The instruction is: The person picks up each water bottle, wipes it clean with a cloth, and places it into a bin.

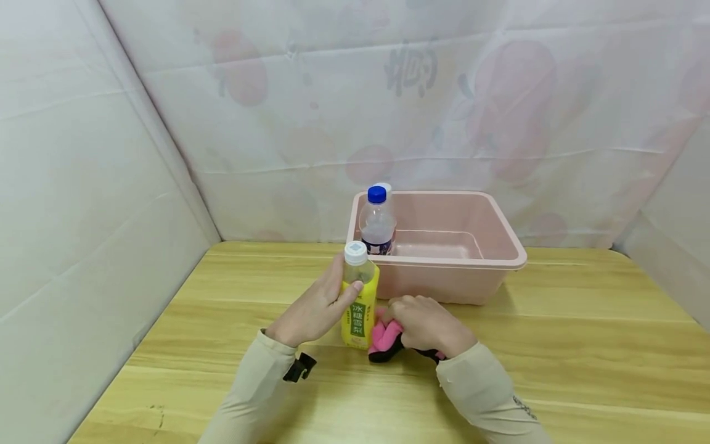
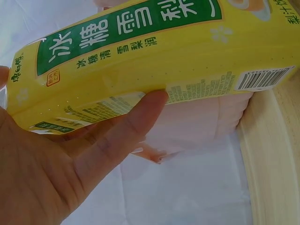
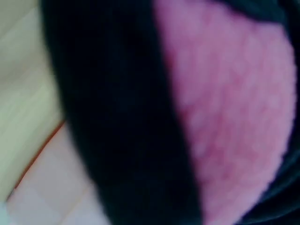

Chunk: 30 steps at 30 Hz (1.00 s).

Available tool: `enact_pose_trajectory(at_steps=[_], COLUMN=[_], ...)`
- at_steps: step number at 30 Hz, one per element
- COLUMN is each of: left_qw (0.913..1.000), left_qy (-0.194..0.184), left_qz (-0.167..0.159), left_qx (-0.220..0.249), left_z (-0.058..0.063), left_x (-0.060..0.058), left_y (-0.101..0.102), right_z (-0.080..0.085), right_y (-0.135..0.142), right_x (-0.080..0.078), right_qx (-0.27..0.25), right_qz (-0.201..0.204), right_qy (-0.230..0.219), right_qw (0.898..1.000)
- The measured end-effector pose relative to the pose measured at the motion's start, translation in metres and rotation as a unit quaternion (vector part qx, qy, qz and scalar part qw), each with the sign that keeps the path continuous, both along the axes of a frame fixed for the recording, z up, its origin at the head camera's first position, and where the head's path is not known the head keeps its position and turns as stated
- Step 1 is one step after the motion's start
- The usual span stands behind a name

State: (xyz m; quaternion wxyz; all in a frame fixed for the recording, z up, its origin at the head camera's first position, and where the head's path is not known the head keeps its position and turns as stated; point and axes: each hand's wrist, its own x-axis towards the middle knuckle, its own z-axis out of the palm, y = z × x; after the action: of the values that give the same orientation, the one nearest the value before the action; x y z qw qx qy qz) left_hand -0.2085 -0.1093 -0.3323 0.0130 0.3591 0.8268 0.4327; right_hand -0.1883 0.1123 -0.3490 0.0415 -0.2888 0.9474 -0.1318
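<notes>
My left hand (image 1: 313, 308) holds a yellow-labelled drink bottle (image 1: 357, 314) with a white cap, thumb across its front and fingers behind. The bottle stands nearly upright in front of a pink plastic tub (image 1: 438, 277). In the left wrist view the thumb lies along the yellow label (image 2: 187, 61), which has a green panel. Just right of the bottle, my right hand (image 1: 424, 320) grips a bunched pink and black soft cloth item (image 1: 384, 336) low over the table. Its fuzzy pink face (image 3: 229, 103) and black bands fill most of the right wrist view.
Inside the tub's left end stands a clear bottle with a blue cap (image 1: 377, 195), and a white cap (image 1: 384, 185) shows behind it. The tub sits toward the back of the wooden table (image 1: 233, 345). Pale fabric walls (image 1: 310, 123) enclose the back and sides.
</notes>
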Motion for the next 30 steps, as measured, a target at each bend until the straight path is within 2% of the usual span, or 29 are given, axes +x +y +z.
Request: enact_pose_trajectory(at_steps=[6, 10, 12, 15, 21, 24, 27, 30], left_qw=[1.0000, 0.9999, 0.9999, 0.9999, 0.9998, 0.9998, 0.9999, 0.9999], left_qy=[0.004, 0.011, 0.015, 0.014, 0.011, 0.011, 0.007, 0.002], left_qz=[0.000, 0.002, 0.004, -0.001, -0.006, -0.007, -0.008, -0.009], left_qx=[-0.001, -0.002, -0.005, 0.001, 0.014, 0.013, 0.011, 0.010], left_z=[0.000, 0.000, 0.000, 0.000, -0.001, -0.001, -0.001, -0.001], left_x=[0.000, 0.000, 0.000, -0.001, -0.001, -0.001, -0.001, -0.002], left_y=[0.000, 0.000, 0.000, 0.000, -0.001, -0.001, 0.001, 0.002], right_z=[0.011, 0.021, 0.025, 0.031, 0.039, 0.042, 0.044, 0.044], right_y=[0.006, 0.010, 0.012, 0.014, 0.017, 0.016, 0.013, 0.010], right_x=[0.001, 0.004, 0.005, 0.005, 0.005, 0.006, 0.007, 0.007], right_qx=[-0.029, -0.092, -0.131, -0.196, -0.276, -0.329, -0.386, -0.418], right_qz=[0.041, 0.058, 0.067, 0.082, 0.086, 0.073, 0.062, 0.062], right_qy=[0.068, 0.143, 0.188, 0.252, 0.337, 0.351, 0.344, 0.336], right_qw=[0.996, 0.984, 0.971, 0.944, 0.896, 0.874, 0.854, 0.842])
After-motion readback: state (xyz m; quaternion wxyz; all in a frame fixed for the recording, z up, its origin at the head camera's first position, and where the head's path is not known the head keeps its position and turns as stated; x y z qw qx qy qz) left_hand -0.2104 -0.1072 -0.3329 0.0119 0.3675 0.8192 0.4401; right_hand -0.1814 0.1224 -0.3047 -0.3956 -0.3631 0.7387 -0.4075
